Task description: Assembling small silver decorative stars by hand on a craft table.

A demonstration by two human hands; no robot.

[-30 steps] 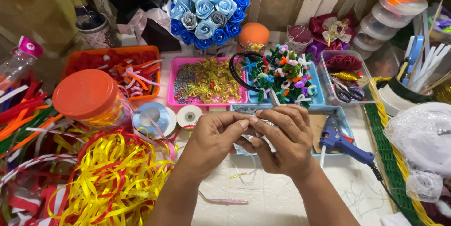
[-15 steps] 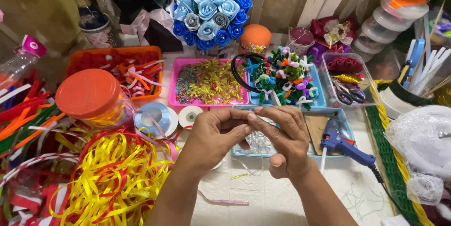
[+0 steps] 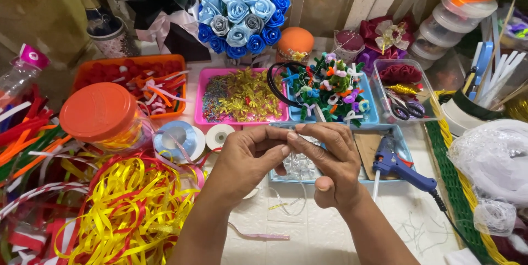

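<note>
Both hands meet over the middle of the desk [image 3: 330, 232], fingertips pressed together. The left hand [image 3: 247, 157] pinches narrow, thumb against forefinger, on a thin clear strip [image 3: 300, 179] that hangs down between the two hands in a loose loop. The right hand [image 3: 327, 160] nips the same strip from the other side, grip just as tight, knuckles up. The strip is too fine to tell more of it. Just behind the hands lies a light blue tray [image 3: 396, 135], and a blue glue gun [image 3: 399, 166] rests across its right end, nozzle towards the hands. Towards the left edge a heap of yellow and red ribbon [image 3: 126, 210] spills forward, with an orange-lidded jar [image 3: 99, 113] behind it. A pink tray [image 3: 206, 80] of gold trimmings sits further back, and a blue rose bouquet [image 3: 242, 12] stands at the far edge.
</note>
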